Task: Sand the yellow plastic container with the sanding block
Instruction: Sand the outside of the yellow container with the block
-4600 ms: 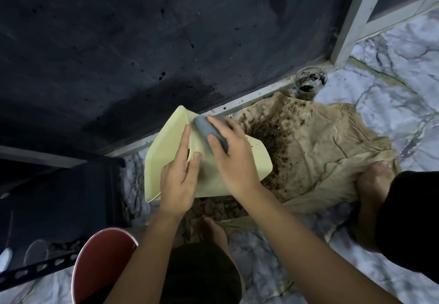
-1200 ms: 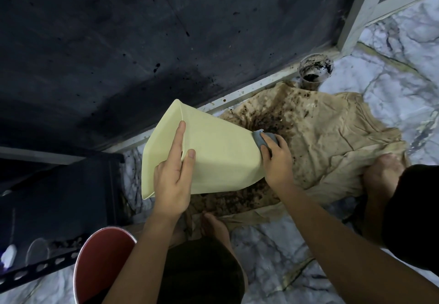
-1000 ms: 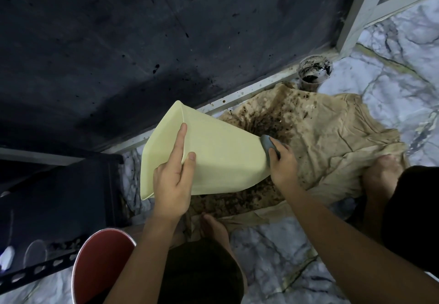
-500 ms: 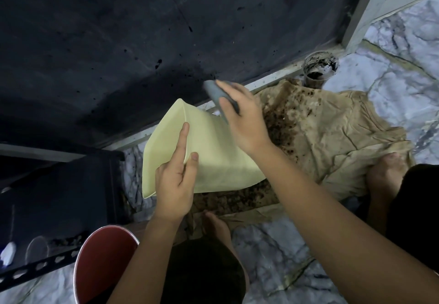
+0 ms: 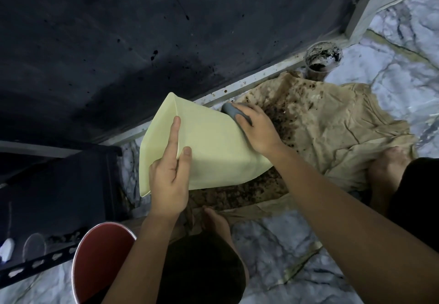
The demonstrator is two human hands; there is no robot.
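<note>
You are holding one yellow plastic container (image 5: pixel 213 154), tipped on its side above one stained tan cloth (image 5: pixel 332 132) on the marble floor (image 5: pixel 273 251). Your left hand (image 5: pixel 169 180) grips the container's open rim, index finger and thumb laid flat along its wall. Your right hand (image 5: pixel 257 131) curls around one grey sanding block (image 5: pixel 234 111) pressed against the container's far edge. Beyond the cloth stands one dirty cup (image 5: pixel 323 60). One red bucket (image 5: pixel 99 261) sits below the container, nearest you. Two bare feet rest at the cloth's edges.
</note>
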